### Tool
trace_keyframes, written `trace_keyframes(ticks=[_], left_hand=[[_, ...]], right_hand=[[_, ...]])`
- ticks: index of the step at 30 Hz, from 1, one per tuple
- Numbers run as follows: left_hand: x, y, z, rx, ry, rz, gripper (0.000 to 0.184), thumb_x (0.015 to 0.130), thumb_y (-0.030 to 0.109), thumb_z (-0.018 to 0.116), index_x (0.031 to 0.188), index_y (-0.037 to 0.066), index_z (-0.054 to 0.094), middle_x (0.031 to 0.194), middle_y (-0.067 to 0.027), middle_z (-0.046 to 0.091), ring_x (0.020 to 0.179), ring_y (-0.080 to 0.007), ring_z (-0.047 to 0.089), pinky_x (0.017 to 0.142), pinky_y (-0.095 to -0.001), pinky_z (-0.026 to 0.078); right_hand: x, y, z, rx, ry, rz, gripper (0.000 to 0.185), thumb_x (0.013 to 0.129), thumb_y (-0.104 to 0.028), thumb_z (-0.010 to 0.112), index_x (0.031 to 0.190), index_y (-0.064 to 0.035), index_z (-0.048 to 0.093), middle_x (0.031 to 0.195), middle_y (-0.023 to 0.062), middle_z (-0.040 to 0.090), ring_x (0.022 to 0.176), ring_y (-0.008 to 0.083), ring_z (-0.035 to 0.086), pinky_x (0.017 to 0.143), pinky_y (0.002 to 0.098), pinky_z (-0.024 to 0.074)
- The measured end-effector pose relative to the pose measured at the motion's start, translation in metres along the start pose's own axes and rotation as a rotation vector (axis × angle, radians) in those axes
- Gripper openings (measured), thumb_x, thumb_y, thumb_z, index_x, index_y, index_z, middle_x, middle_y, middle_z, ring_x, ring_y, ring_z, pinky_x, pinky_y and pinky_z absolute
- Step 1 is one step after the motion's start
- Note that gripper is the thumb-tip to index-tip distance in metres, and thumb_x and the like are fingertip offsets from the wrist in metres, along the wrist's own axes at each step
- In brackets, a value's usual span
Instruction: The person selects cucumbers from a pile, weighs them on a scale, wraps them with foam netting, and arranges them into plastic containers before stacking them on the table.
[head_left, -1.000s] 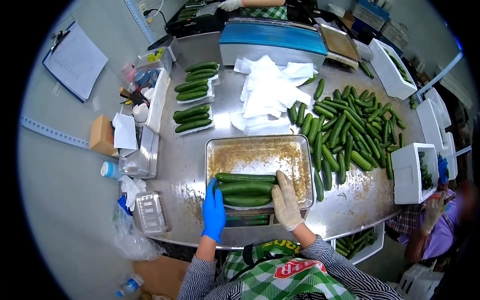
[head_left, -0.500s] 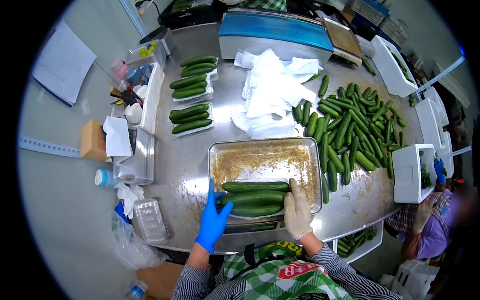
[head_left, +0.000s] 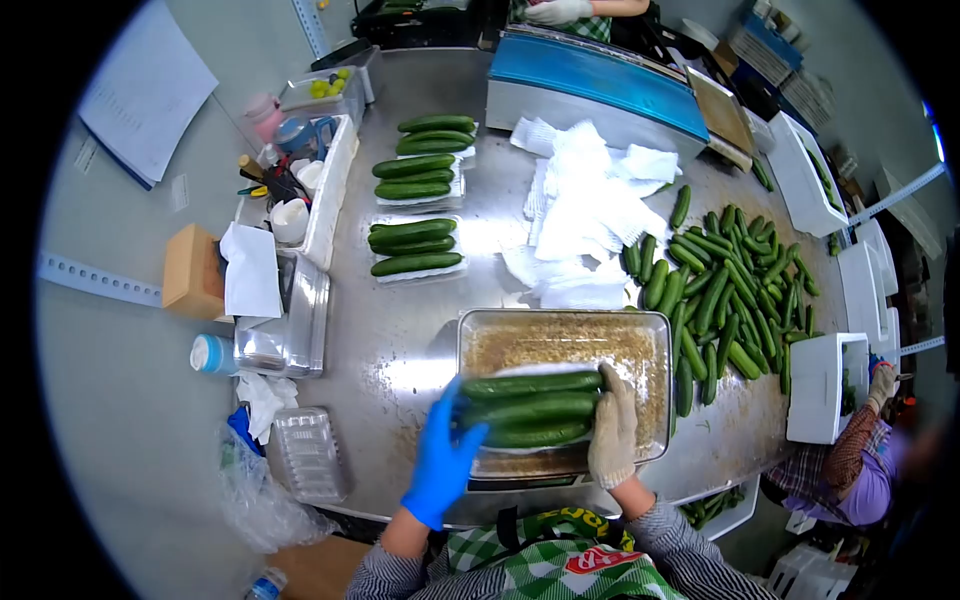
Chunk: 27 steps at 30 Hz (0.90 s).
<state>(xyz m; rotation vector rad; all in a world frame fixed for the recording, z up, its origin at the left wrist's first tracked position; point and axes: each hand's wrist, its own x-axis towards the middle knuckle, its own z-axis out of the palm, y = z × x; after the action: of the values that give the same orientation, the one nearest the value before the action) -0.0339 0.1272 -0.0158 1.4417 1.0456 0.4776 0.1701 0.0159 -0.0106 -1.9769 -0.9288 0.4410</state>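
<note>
Three cucumbers [head_left: 530, 408] lie side by side on a white-lined pack, slightly blurred, over a metal tray [head_left: 565, 318] with brown residue. My left hand [head_left: 443, 455], in a blue glove, grips the left end of this cucumber pack. At its right end, my right hand [head_left: 613, 430] in an off-white knit glove holds on, fingers along the side. The pack's underside is hidden, so I cannot tell whether it touches the metal tray.
Several cucumber packs [head_left: 415, 248] sit at the back left. White cloths [head_left: 580, 200] lie mid-table, with a heap of loose cucumbers [head_left: 735, 290] to the right. A clear plastic container [head_left: 312, 452] is at the left edge. Beyond the white bins [head_left: 828, 388], another person works.
Both hands have closed in on the ends of the cucumber pack, and it sits higher in the metal tray's outline. The whole view has shifted, with the table appearing further right and lower.
</note>
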Motion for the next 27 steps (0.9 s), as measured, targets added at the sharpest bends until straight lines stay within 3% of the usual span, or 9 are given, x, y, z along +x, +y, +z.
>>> trace_keyframes(ticks=[3, 5, 10, 14, 18, 20, 23, 26, 27], left_hand=[[0.028, 0.028, -0.046, -0.139, 0.133, 0.009, 0.067, 0.09, 0.005, 0.064, 0.152, 0.009, 0.037, 0.126, -0.0078, 0.053, 0.109, -0.0169, 0.053, 0.092, -0.029, 0.046], [0.057, 0.026, -0.085, -0.095, 0.202, 0.13, 0.064, 0.092, 0.007, 0.064, 0.151, 0.009, 0.04, 0.124, -0.0073, 0.054, 0.107, -0.0162, 0.054, 0.091, -0.0286, 0.047], [0.123, -0.017, -0.154, -0.141, 0.227, 0.111, 0.064, 0.092, 0.012, 0.066, 0.151, 0.01, 0.04, 0.122, -0.0081, 0.054, 0.107, -0.0172, 0.054, 0.09, -0.0292, 0.048], [0.154, -0.084, -0.173, -0.253, 0.187, 0.026, 0.065, 0.09, 0.013, 0.068, 0.15, 0.01, 0.041, 0.119, -0.0081, 0.054, 0.106, -0.0184, 0.055, 0.093, -0.031, 0.048], [0.162, -0.129, -0.157, -0.312, 0.178, -0.035, 0.066, 0.092, 0.013, 0.067, 0.151, 0.011, 0.038, 0.115, -0.0079, 0.057, 0.105, -0.0163, 0.055, 0.094, -0.0294, 0.047], [0.162, -0.14, -0.153, -0.31, 0.187, -0.061, 0.063, 0.095, 0.015, 0.065, 0.151, 0.009, 0.037, 0.113, -0.0074, 0.059, 0.103, -0.014, 0.054, 0.093, -0.0274, 0.045], [0.158, -0.129, -0.152, -0.134, 0.172, -0.104, 0.079, 0.089, 0.029, 0.073, 0.153, 0.008, 0.033, 0.127, -0.0141, 0.056, 0.114, -0.0231, 0.054, 0.098, -0.0346, 0.045], [0.144, -0.069, -0.128, 0.986, 0.317, 0.272, 0.103, 0.075, 0.046, 0.082, 0.154, 0.006, 0.029, 0.143, -0.022, 0.045, 0.13, -0.0359, 0.046, 0.108, -0.0471, 0.037], [0.147, -0.065, -0.118, 1.051, 0.258, 0.314, 0.106, 0.072, 0.048, 0.083, 0.153, 0.004, 0.03, 0.145, -0.0239, 0.042, 0.132, -0.0385, 0.043, 0.11, -0.0494, 0.034]], right_hand=[[0.055, -0.034, 0.027, 0.035, -0.107, -0.208, 0.048, 0.101, -0.021, 0.042, 0.141, 0.0068, 0.043, 0.124, 0.0243, 0.051, 0.114, 0.0329, 0.053, 0.103, 0.0407, 0.0406], [0.095, -0.061, 0.055, 0.104, -0.267, -0.094, 0.052, 0.101, -0.025, 0.043, 0.14, 0.0093, 0.041, 0.127, 0.0287, 0.051, 0.118, 0.038, 0.053, 0.103, 0.0425, 0.0425], [0.181, -0.071, 0.132, -0.016, -0.547, -0.18, 0.066, 0.096, -0.038, 0.057, 0.137, 0.0115, 0.043, 0.124, 0.0333, 0.058, 0.119, 0.0403, 0.057, 0.104, 0.0403, 0.0438], [0.211, -0.053, 0.169, -0.006, -0.907, -0.079, 0.073, 0.09, -0.043, 0.065, 0.134, 0.0121, 0.045, 0.126, 0.0329, 0.059, 0.121, 0.0407, 0.057, 0.104, 0.0392, 0.0437], [0.226, -0.036, 0.19, -0.415, -1.038, -0.068, 0.08, 0.087, -0.048, 0.066, 0.134, 0.0127, 0.044, 0.128, 0.032, 0.059, 0.123, 0.0396, 0.057, 0.105, 0.0375, 0.0427], [0.229, -0.026, 0.19, -0.316, -1.038, -0.054, 0.08, 0.088, -0.05, 0.064, 0.135, 0.0119, 0.044, 0.128, 0.0321, 0.058, 0.122, 0.0396, 0.057, 0.105, 0.037, 0.0424], [0.227, -0.025, 0.183, -0.333, -1.049, -0.09, 0.078, 0.091, -0.05, 0.06, 0.138, 0.0093, 0.044, 0.127, 0.0308, 0.059, 0.121, 0.0397, 0.058, 0.105, 0.0365, 0.0422], [0.231, -0.017, 0.177, -0.272, -1.047, -0.075, 0.071, 0.094, -0.048, 0.055, 0.139, 0.0054, 0.045, 0.125, 0.0286, 0.062, 0.12, 0.0392, 0.058, 0.105, 0.0365, 0.0424], [0.233, -0.013, 0.176, -0.223, -1.046, -0.061, 0.069, 0.095, -0.048, 0.053, 0.14, 0.0041, 0.045, 0.124, 0.0278, 0.063, 0.12, 0.0389, 0.059, 0.105, 0.0365, 0.0424]])
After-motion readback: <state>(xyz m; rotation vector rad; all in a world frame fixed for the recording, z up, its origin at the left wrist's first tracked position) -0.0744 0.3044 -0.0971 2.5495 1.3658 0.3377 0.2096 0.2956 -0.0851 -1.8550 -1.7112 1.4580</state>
